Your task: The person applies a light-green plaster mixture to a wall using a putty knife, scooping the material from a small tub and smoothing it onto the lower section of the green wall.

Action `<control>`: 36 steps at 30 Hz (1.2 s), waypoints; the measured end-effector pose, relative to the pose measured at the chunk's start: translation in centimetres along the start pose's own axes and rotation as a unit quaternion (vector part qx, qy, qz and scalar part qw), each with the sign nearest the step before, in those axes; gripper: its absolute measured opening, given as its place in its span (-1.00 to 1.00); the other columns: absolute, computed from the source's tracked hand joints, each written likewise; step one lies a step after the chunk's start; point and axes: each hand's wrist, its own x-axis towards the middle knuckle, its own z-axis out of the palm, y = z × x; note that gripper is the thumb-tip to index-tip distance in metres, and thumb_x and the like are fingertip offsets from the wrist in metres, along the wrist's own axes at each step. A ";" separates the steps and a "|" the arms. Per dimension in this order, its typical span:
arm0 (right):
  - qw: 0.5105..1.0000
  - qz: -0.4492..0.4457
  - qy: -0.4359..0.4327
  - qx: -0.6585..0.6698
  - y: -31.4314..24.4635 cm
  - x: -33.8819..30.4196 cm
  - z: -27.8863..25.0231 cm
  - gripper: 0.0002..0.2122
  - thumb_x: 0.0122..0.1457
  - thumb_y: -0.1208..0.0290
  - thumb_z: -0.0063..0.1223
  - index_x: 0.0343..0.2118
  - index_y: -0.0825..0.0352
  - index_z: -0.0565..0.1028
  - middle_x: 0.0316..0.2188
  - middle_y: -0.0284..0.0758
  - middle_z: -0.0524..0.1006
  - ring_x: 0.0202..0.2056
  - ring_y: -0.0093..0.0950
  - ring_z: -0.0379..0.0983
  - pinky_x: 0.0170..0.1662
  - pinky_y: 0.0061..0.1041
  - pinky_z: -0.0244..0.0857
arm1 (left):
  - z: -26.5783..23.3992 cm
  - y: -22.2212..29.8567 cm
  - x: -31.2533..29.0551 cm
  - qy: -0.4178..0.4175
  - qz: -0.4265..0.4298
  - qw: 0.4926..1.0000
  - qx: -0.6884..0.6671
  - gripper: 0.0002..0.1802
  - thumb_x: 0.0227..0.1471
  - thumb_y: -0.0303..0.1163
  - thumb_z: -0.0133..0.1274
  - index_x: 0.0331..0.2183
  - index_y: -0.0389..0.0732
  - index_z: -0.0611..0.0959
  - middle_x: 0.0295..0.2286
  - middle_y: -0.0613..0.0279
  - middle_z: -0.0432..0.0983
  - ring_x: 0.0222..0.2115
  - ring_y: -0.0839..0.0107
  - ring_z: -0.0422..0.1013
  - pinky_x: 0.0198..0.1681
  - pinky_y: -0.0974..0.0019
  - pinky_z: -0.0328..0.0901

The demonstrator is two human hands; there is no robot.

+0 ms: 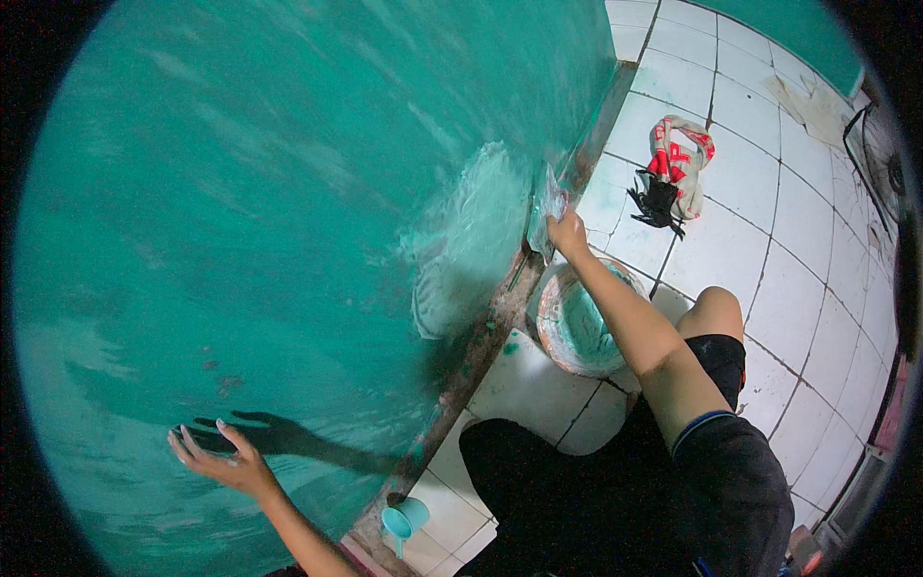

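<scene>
My right hand (pixel 567 234) is closed around a thin, flat, pale sheet-like tool (pixel 548 207) smeared with whitish paste. The tool is held at the foot of the green wall (pixel 288 154), beside a pale wet patch of paste (pixel 461 240). Below my right forearm stands a round bucket (pixel 582 332), its inside coated with green and white paste. Over at the left, my left hand (pixel 223 462) holds nothing. Its fingers are apart close to the wall, with white smudges on them, and it casts a shadow there. I cannot tell whether it touches the wall.
White floor tiles (pixel 740 183) run along the wall's base. A light-blue dipper (pixel 406 517) sits near the wall at the bottom. Farther off lie a red-and-white cloth or bag (pixel 685 159) and a black crumpled thing (pixel 659 202). A fan (pixel 880 159) stands at the right edge.
</scene>
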 end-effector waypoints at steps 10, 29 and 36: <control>0.998 0.013 -0.017 0.055 1.1 2.4 4.3 -0.65 0.04 0.24 0.03 -0.21 0.43 0.46 -0.32 0.05 0.51 -0.21 -0.08 0.45 -0.12 -0.25 0.29 | -4.8 3.2 -20.1 -0.458 -0.097 0.858 -0.210 -0.62 -0.04 -0.40 0.03 -0.16 -0.40 0.48 -0.20 -0.19 0.42 -0.17 -0.06 0.36 -0.06 0.15 0.24; 0.989 -0.111 -0.051 0.087 -10.4 -13.1 1.2 -0.67 0.11 0.39 -0.06 -0.06 0.40 0.38 -0.39 0.10 0.47 -0.31 0.05 0.40 -0.24 -0.20 0.29 | -7.3 0.6 -61.3 -0.623 -0.459 0.501 -0.389 -0.87 -0.06 -0.34 0.06 -0.49 -0.18 0.57 -0.61 0.13 0.45 -0.57 0.17 0.40 -0.50 0.21 0.30; 0.986 -0.157 0.053 -0.024 -6.6 -0.6 1.2 -0.60 0.04 0.50 -0.07 0.01 0.31 0.35 -0.45 0.05 0.48 -0.39 -0.02 0.43 -0.30 -0.20 0.31 | -8.5 3.4 -62.8 -0.674 -0.528 0.396 -0.332 -0.82 -0.03 -0.28 0.07 -0.42 -0.19 0.60 -0.58 0.28 0.51 -0.57 0.43 0.42 -0.53 0.30 0.32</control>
